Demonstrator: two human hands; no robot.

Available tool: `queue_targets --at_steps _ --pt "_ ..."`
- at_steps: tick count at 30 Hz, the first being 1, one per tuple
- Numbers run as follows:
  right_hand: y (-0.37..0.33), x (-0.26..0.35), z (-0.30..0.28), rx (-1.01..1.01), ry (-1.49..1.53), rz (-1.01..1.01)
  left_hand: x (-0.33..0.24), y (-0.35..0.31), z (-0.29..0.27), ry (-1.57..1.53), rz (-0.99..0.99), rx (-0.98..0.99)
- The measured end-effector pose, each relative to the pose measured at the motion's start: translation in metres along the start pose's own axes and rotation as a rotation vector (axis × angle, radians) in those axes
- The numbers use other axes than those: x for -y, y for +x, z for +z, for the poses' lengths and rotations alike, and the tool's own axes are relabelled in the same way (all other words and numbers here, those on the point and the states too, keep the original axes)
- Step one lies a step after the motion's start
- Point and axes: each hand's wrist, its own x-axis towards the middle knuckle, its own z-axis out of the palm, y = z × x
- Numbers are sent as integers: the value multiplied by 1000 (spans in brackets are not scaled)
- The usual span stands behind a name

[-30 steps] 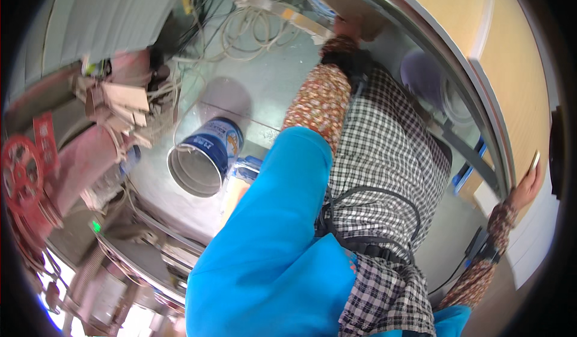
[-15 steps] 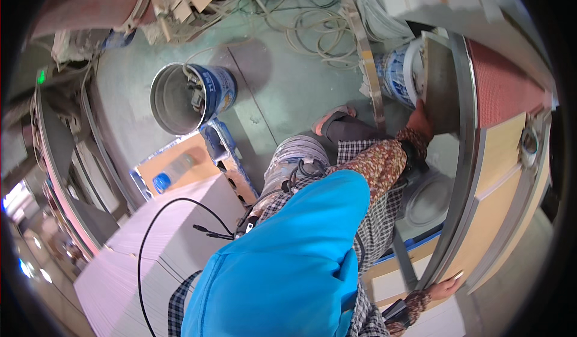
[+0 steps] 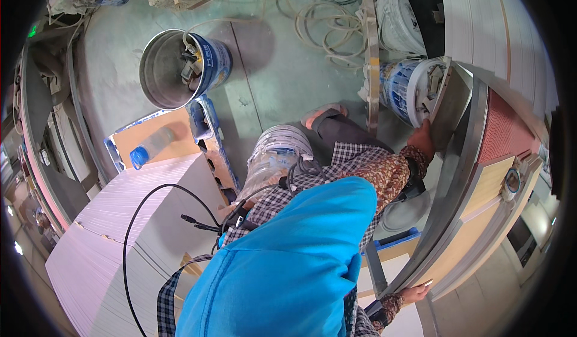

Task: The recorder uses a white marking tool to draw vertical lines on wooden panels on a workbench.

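Note:
My left hand (image 3: 422, 138), in a floral sleeve, is closed at the lower corner of a grey-brown board (image 3: 455, 111) that stands tilted beside a blue-and-white bucket (image 3: 399, 87). My right hand (image 3: 415, 292), at the lower right, is closed at the near end of a long panel (image 3: 442, 268) with a dark grey edge. A small pale spot shows at its fingertips; I cannot tell what it is. The board partly hides my left fingers. Blue cloth (image 3: 282, 253) over my upper arm and body covers the lower middle.
A metal bucket (image 3: 162, 66) with scraps stands on the grey floor. A clear bottle with a blue cap (image 3: 150, 147) lies beside a large stack of white boards (image 3: 120, 217). Coiled hose (image 3: 330, 33) lies near an upright strip (image 3: 371, 66). A black cable (image 3: 129, 229) loops at my left.
The view has shifted, so the stack and metal bucket appear further left and higher. My right hand and the panel's near end appear further left. Both hands stay at the same pieces.

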Motion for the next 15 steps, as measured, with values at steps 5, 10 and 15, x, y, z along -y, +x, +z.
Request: queue_targets --at_steps 5,10,15 --pt "-8 22 3 58 21 58 15 14 5 -14 -15 12" --pt "-7 20 -6 56 -50 57 16 8 2 -16 29 2" --pt "-2 3 -7 42 -101 24 14 6 11 9 58 -32"
